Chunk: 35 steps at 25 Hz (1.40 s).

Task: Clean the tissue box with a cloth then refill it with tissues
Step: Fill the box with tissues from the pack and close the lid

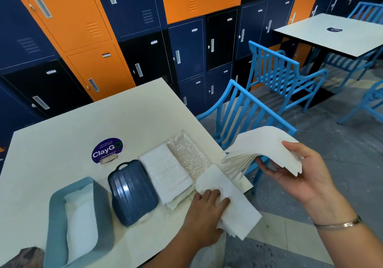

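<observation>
The light blue tissue box (56,211) lies open at the table's near left, with white tissues (79,220) inside it. Its dark blue ribbed lid (132,191) rests beside it to the right. A plastic-wrapped pack of tissues (165,172) lies right of the lid. My left hand (205,207) grips a stack of folded tissues (238,209) that overhangs the table's right edge. My right hand (294,174) holds a second, fanned stack of tissues (267,143) in the air beyond the table edge. No cloth is identifiable.
The cream table (62,143) carries a round purple sticker (106,149). A blue slatted chair (244,110) stands at the table's right edge, with more blue chairs and another table (331,33) behind. Orange, navy and black lockers (124,39) line the wall.
</observation>
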Motion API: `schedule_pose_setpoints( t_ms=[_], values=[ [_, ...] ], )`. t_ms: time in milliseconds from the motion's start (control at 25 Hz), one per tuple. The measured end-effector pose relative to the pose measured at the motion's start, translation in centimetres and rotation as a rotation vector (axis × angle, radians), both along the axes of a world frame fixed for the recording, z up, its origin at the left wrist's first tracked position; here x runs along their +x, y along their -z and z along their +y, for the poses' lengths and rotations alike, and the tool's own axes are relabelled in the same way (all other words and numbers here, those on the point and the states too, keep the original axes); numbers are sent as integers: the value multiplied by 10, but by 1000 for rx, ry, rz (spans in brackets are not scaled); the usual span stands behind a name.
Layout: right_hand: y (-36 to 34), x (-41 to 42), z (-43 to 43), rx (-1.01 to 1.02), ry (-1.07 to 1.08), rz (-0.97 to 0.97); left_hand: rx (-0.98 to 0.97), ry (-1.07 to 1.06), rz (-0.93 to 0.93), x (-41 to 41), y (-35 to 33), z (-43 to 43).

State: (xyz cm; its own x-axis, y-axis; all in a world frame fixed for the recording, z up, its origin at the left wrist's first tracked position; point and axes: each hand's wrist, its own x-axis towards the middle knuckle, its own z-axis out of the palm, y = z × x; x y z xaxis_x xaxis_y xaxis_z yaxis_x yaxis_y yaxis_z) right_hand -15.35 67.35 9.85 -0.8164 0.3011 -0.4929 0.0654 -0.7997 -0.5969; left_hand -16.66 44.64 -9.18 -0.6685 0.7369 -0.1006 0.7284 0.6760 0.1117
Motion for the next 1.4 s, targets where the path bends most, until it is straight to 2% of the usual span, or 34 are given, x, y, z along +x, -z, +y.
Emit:
schedule_pose_setpoints(
  t_ms=[80,160,440,480,560,640,720,840,960,1160,1240,1320,1400],
  values=[
    [3,0,-4,-5,-9,-16,-102,-25,-14,4,5,6],
    [5,1,-9,-10,-15,-28,-121,-70,-24,5,7,12],
    [-10,4,-3,-14,-14,-7,9,-142,63,18,-3,28],
    [-16,3,2,-7,-9,8,84,-165,88,16,-8,30],
    [-31,3,13,21,-3,49,364,-295,116,9,-22,33],
    [-46,3,20,59,3,93,700,-520,-17,-2,-46,35],
    [-60,2,23,90,-6,130,952,-787,-173,-18,-77,32],
    [-72,-1,17,108,-37,130,1152,-1043,-182,-52,-117,16],
    [-70,-9,-1,127,-113,68,1190,-944,-77,-78,-150,-3],
    [-57,-23,-48,107,-251,-51,1025,-543,67,-74,-177,0],
    [-53,-26,-67,85,-278,-70,1051,-430,-42,-65,-173,2],
    [-51,-30,-84,78,-263,-82,1181,-427,-232,-55,-166,-1],
    [-47,-33,-97,84,-250,-106,1263,-440,-345,-46,-160,-6]
  ],
)
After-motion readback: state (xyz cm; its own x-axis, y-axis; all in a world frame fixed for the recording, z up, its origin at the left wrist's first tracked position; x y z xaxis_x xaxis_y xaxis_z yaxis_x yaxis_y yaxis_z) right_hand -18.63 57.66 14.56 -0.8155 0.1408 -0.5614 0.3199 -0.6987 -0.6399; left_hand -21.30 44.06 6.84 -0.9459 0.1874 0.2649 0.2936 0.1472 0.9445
